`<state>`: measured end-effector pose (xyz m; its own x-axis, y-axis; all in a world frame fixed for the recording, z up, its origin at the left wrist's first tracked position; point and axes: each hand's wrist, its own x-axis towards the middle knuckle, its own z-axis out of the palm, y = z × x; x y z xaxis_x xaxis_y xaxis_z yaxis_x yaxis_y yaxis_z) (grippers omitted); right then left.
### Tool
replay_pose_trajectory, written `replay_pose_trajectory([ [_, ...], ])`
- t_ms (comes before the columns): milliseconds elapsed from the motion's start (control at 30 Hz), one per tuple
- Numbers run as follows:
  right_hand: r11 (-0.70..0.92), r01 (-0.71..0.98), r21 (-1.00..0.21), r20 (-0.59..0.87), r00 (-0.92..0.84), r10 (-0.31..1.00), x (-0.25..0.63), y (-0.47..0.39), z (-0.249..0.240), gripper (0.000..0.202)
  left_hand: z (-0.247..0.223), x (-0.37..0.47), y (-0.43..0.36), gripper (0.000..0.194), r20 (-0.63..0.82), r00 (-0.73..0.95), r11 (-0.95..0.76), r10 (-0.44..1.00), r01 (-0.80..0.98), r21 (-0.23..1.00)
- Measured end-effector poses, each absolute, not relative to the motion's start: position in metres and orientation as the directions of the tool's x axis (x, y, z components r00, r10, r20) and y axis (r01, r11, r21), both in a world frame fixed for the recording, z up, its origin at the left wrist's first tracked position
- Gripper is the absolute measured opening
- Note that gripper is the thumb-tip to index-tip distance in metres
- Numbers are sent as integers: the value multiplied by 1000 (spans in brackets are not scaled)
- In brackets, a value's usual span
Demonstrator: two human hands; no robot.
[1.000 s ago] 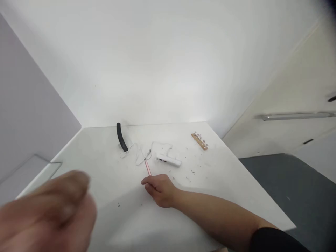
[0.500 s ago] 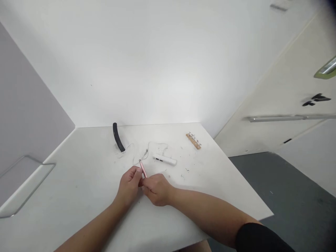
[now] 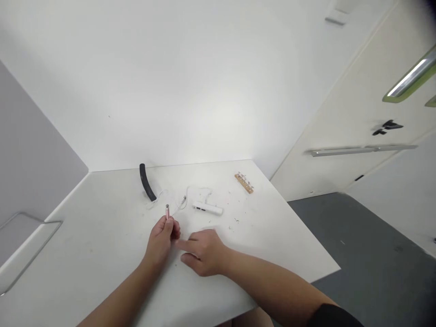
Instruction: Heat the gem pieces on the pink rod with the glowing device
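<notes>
My left hand (image 3: pixel 161 238) is closed around a slim pink pen-like stick (image 3: pixel 167 212). The stick's metal tip points up and away from me; its lower part is hidden in the fingers. Just to the right, my right hand (image 3: pixel 206 252) has its forefinger stretched toward the left hand and its thumb held apart, with nothing seen in its grip. I cannot tell whether that fingertip touches the left hand. Beyond the hands lies a white bar-shaped device (image 3: pixel 208 208) with dark marks at its left end. A thin pale cable (image 3: pixel 184 202) curls beside it.
A black curved tube (image 3: pixel 147 182) lies at the back left of the white table (image 3: pixel 112 254). Toward the back right is a wooden strip with metal hooks (image 3: pixel 244 183). Small dark bits dot the surface. A metal wire frame (image 3: pixel 37 250) stands at the left edge.
My right hand has let go of the pink stick and drawn slightly apart from it. The left hand keeps the stick, which has turned more upright. The whole view has shifted a little.
</notes>
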<state>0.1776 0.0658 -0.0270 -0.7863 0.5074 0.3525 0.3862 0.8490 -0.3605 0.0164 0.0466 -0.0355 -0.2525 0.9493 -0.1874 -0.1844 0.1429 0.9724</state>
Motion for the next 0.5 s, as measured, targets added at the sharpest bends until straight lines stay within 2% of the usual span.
replay_pose_trajectory([
  [67, 759, 444, -476, 462, -609, 645, 206, 70, -21, 31, -36, 10, 45, 31, -167, -288, 118, 943, -180, 977],
  [100, 656, 523, -544, 484, -444, 754, 223, 76, -19, 29, -36, 8, 44, 31, -156, -301, 111, 941, -161, 981],
  [167, 281, 718, -637, 396, -8, 918, 260, 95, -15, 35, -36, 7, 42, 30, -144, -309, 111, 940, -122, 986],
  [200, 98, 764, -638, 332, 158, 930, 278, 107, -15, 48, -37, 7, 41, 30, -141, -309, 115, 941, -101, 988],
  [233, -23, 800, -600, 287, 242, 927, 294, 120, -14, 59, -37, 8, 40, 30, -138, -311, 118, 940, -80, 990],
  [300, -175, 854, -489, 238, 323, 916, 317, 145, -16, 76, -38, 9, 40, 29, -128, -327, 119, 936, -47, 992],
  [367, -219, 885, -411, 179, 314, 932, 328, 167, -21, 87, -38, 10, 40, 28, -121, -351, 118, 928, -30, 993],
  [500, -233, 893, -384, 168, 316, 934, 326, 197, -31, 87, -36, 9, 40, 28, -119, -380, 120, 917, -22, 993],
])
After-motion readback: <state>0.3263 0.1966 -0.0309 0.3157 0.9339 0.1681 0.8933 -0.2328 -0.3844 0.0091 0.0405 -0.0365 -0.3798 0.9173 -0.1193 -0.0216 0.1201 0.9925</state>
